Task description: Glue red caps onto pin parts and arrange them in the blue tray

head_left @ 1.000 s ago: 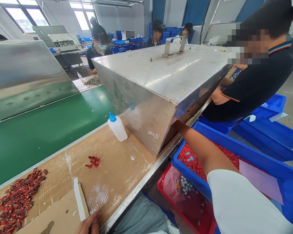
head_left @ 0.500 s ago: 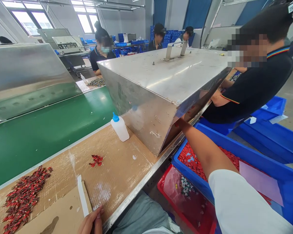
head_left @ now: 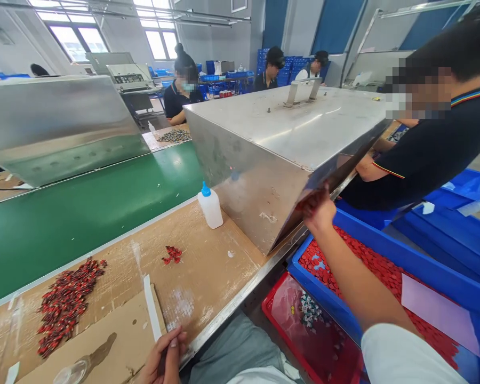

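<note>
My left hand (head_left: 166, 353) rests by the table's front edge, beside a cardboard sheet (head_left: 104, 341) with a white strip. Its thumb and fingers are pressed together, and anything between them is too small to make out. My right hand (head_left: 319, 209) is at the open near side of a sheet-metal box (head_left: 248, 176), fingers curled inward. A dark reddish patch shows at those fingers, too blurred to name. On the brown table lie a small cluster of red pieces (head_left: 172, 255) and a large heap of red-and-dark pieces (head_left: 70, 304). A white squeeze bottle (head_left: 210, 208) with a blue cap stands against the box.
A blue bin (head_left: 344, 213) of red discs (head_left: 356, 250) sits below my right arm, a pink sheet (head_left: 438, 309) on top. Beneath is a red tray (head_left: 280, 325) with small pale pieces. A green belt (head_left: 84, 213) runs behind the table. A co-worker (head_left: 436, 144) sits at right.
My right hand has come back out from inside the metal box and now shows at its opening. The left hand stays by the cardboard. The whole view has shifted slightly.
</note>
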`<action>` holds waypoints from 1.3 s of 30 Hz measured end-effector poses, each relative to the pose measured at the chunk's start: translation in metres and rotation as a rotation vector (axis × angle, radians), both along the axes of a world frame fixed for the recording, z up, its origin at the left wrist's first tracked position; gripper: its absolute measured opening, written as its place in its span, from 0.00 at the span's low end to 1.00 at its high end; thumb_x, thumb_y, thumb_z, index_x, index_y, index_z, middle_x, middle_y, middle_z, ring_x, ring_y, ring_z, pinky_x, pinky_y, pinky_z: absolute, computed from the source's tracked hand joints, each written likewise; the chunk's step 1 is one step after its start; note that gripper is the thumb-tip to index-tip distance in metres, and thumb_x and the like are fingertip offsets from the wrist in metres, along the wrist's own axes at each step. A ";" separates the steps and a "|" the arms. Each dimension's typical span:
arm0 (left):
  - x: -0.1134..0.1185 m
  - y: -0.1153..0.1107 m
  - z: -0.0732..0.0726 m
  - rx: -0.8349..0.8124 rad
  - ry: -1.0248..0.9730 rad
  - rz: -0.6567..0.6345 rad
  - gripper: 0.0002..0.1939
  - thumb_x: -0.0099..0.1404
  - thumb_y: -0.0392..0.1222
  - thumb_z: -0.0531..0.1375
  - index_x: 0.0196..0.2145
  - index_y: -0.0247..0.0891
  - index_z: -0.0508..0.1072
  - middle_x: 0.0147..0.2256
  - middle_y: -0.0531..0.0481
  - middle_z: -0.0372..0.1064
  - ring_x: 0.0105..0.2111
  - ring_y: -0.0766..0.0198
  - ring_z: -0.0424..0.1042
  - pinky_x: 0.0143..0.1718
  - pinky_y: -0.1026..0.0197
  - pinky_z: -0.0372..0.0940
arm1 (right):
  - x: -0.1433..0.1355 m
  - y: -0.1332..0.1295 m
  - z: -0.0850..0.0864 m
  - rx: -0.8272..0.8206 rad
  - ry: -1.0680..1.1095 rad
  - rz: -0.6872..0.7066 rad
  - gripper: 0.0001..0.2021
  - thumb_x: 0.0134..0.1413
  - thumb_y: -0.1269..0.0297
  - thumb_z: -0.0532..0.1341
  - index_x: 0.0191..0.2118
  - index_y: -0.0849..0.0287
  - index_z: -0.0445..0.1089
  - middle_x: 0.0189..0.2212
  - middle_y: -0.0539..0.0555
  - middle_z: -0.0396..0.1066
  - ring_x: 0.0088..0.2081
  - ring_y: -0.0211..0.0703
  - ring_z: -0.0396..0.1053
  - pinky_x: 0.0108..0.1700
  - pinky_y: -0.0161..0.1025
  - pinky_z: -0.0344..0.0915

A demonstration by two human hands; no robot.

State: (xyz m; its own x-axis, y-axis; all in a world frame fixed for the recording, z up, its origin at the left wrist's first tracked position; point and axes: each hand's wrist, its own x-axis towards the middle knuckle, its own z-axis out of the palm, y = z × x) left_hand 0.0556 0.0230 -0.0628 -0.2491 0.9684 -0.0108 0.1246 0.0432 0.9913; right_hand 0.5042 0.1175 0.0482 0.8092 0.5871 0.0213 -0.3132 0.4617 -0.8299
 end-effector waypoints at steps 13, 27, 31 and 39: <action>0.093 -0.002 0.086 -0.491 -1.375 -0.235 0.23 0.64 0.53 0.58 0.45 0.29 0.77 0.51 0.35 0.71 0.55 0.52 0.69 0.60 0.57 0.59 | -0.264 -0.083 -0.042 0.196 -1.512 0.527 0.12 0.61 0.72 0.52 0.26 0.53 0.63 0.19 0.51 0.67 0.21 0.43 0.66 0.24 0.43 0.58; 0.014 0.017 0.085 -0.231 -1.528 -0.005 0.19 0.66 0.46 0.56 0.45 0.29 0.77 0.48 0.39 0.75 0.54 0.58 0.70 0.57 0.62 0.62 | -0.362 -0.044 -0.039 0.180 -1.443 0.623 0.17 0.67 0.66 0.48 0.26 0.56 0.64 0.23 0.54 0.68 0.27 0.41 0.65 0.32 0.41 0.58; 0.009 0.019 0.084 -0.278 -1.493 0.035 0.18 0.66 0.46 0.55 0.44 0.31 0.77 0.46 0.41 0.75 0.51 0.59 0.72 0.54 0.63 0.64 | -0.371 -0.043 -0.040 0.186 -1.094 0.677 0.20 0.68 0.60 0.45 0.23 0.55 0.60 0.21 0.53 0.63 0.26 0.42 0.64 0.33 0.43 0.61; 0.009 0.025 0.080 -0.266 -1.459 0.000 0.18 0.67 0.43 0.53 0.43 0.29 0.78 0.49 0.37 0.74 0.50 0.58 0.73 0.52 0.63 0.66 | -0.371 -0.038 -0.028 0.140 -0.560 0.628 0.27 0.68 0.49 0.45 0.18 0.55 0.51 0.15 0.46 0.49 0.19 0.36 0.52 0.25 0.38 0.55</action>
State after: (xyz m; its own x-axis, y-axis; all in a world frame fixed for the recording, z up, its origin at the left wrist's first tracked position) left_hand 0.0648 0.0476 0.0173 0.1371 0.8979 -0.4182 -0.9499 0.2390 0.2016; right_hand 0.1327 0.0792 0.0197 0.1829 0.8856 0.4270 -0.1061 0.4495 -0.8869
